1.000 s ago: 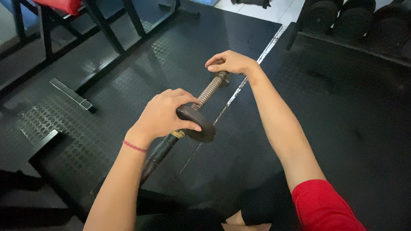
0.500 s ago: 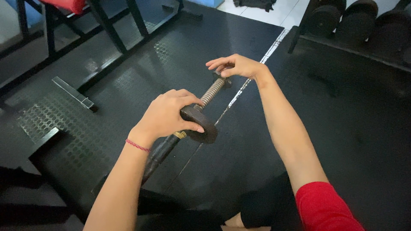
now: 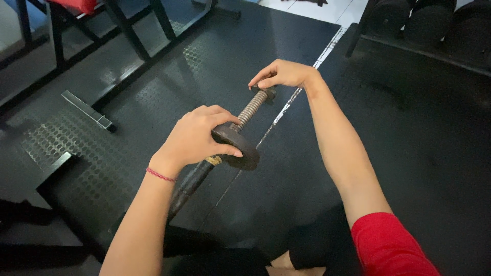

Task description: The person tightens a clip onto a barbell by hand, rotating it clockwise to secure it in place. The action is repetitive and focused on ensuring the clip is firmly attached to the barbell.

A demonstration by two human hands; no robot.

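Observation:
A dumbbell bar [image 3: 190, 181] with a threaded metal end [image 3: 252, 108] slants up from the lower middle. A small black weight plate [image 3: 239, 147] sits on the thread. My left hand [image 3: 197, 135] grips the rim of that plate from above; a red band circles the wrist. My right hand [image 3: 282, 74] pinches a small dark collar nut [image 3: 267, 92] at the tip of the thread, fingers curled over it. The bar's dark grip runs down past my left forearm.
Black rubber matting [image 3: 409, 153] covers the floor, with a pale seam [image 3: 286, 105] running beside the bar. A black metal bench frame [image 3: 87, 110] stands at left, with red padding [image 3: 76, 5] at the top. Dark dumbbells on a rack [image 3: 429, 25] fill the top right.
My right hand has shifted its fingers on the nut at the bar's tip. My left hand keeps its hold on the plate. The view has tilted slightly.

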